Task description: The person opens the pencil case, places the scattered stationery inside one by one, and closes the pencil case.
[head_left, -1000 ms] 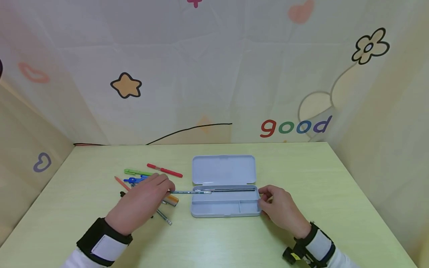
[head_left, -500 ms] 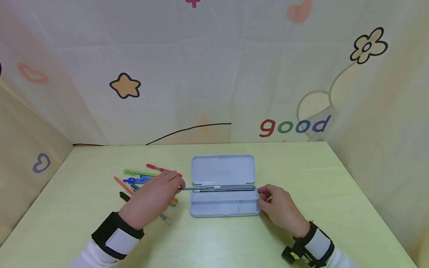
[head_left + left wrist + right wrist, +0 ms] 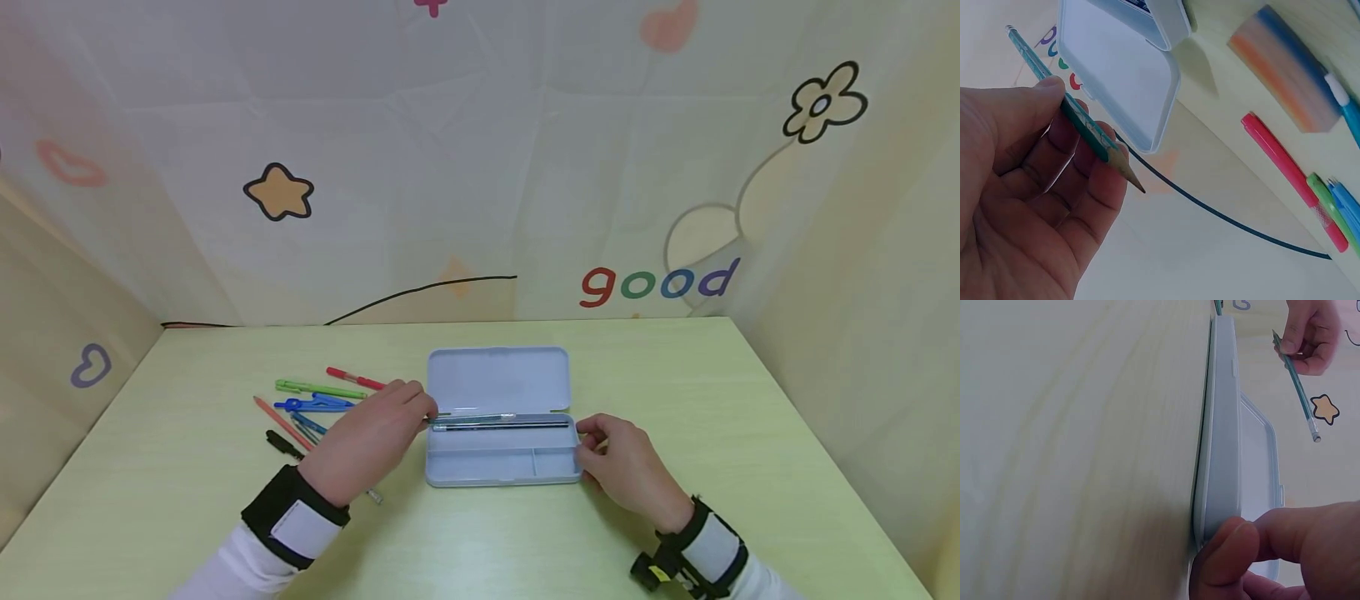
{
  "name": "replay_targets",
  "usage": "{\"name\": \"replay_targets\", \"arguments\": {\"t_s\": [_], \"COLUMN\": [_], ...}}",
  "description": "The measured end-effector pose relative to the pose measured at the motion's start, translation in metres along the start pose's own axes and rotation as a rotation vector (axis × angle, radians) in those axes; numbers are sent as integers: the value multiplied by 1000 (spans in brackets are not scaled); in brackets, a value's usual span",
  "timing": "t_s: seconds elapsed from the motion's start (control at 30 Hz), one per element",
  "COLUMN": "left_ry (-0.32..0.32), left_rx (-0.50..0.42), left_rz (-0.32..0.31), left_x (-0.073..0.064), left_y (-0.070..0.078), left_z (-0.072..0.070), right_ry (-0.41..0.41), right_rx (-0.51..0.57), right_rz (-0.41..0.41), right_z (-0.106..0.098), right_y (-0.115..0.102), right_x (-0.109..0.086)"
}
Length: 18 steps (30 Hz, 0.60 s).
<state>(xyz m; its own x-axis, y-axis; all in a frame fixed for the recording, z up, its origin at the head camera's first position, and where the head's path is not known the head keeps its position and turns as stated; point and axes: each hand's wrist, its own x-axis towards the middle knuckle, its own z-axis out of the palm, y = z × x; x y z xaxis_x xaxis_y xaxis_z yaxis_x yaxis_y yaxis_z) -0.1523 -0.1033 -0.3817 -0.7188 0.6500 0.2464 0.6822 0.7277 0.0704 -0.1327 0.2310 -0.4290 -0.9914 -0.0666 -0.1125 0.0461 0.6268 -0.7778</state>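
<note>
A pale blue pencil case (image 3: 480, 468) lies open on the table, lid (image 3: 498, 379) tipped back. Pencils (image 3: 517, 425) lie in its long rear compartment; the two small front compartments hold nothing. In the left wrist view, my left hand (image 3: 1029, 169) pinches a teal pencil (image 3: 1088, 125) between thumb and fingers, sharpened tip bare. From the head view this hand (image 3: 371, 437) is at the case's left end, with the pencil stretching right over the rear compartment. My right hand (image 3: 633, 467) grips the case's right end, thumb and curled fingers at its side wall in the right wrist view.
Left of the case lie a red pen (image 3: 352, 377), a green pen (image 3: 315, 387), a blue compass (image 3: 315, 404), an orange-pink pencil (image 3: 281, 422) and a black pen (image 3: 282, 442). My left arm partly covers this pile. A striped eraser (image 3: 1285, 69) shows in the left wrist view.
My left hand has moved right and slightly up with the teal pencil, bringing it from the case's front-left over the rear compartment. My right hand has stayed on the case.
</note>
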Motion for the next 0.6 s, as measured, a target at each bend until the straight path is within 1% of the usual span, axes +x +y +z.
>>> {"name": "replay_targets", "arguments": {"t_s": [0.2,0.43,0.6], "left_ry": [-19,-3,-9], "left_rx": [10,21,14], "left_rz": [3,51,62], "left_x": [10,22,32], "left_y": [6,12,17], "left_z": [3,8,13], "right_ry": [6,7,9], "right_rx": [-1,7,1], "right_rz": [4,4,9], "right_z": [0,0,0], "right_y": [0,-1,-1], "right_x": [0,-1,-1]}}
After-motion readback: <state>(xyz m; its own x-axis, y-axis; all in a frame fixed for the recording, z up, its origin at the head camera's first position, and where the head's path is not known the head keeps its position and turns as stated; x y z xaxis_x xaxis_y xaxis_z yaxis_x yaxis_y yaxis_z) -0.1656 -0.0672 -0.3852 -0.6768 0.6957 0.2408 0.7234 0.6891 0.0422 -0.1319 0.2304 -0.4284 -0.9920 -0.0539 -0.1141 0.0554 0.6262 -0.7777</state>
